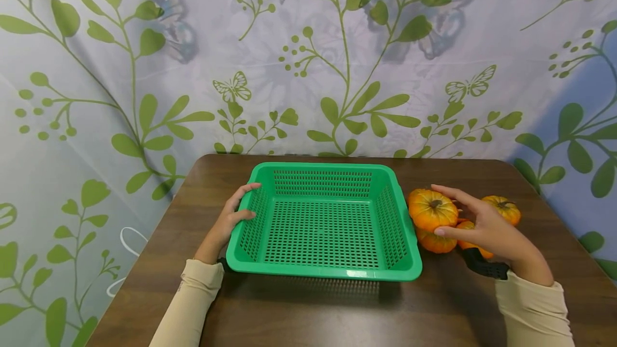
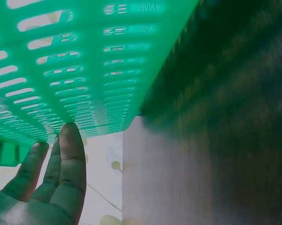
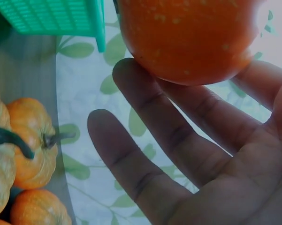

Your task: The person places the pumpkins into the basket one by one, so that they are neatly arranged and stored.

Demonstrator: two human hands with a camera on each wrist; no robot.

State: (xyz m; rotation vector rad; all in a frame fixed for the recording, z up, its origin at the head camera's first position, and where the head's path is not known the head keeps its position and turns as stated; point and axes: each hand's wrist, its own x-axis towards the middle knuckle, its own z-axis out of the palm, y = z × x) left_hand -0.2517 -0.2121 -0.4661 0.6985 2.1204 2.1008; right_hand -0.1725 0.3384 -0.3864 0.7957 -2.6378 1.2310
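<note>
A green plastic basket [image 1: 320, 229] with slotted walls stands over the middle of the table, and I see no contents in it. My left hand [image 1: 226, 226] grips its left rim, with digits hooked over the edge. From the left wrist, several fingers [image 2: 71, 164] lie against the slotted outer wall. Just right of the basket, my right hand [image 1: 489, 232] holds an orange pumpkin [image 1: 433, 210] between thumb and fingers. In the right wrist view this pumpkin [image 3: 187, 37] appears raised at the fingertips. Another pumpkin [image 1: 436, 241] shows beneath it.
More small pumpkins lie on the right, one [image 1: 503, 209] behind my right hand and another [image 1: 474, 240] partly covered by it. The brown wooden table [image 1: 299, 320] meets a leaf-patterned cloth [image 1: 289, 68] at the back. A white cable [image 1: 126, 240] hangs at the left.
</note>
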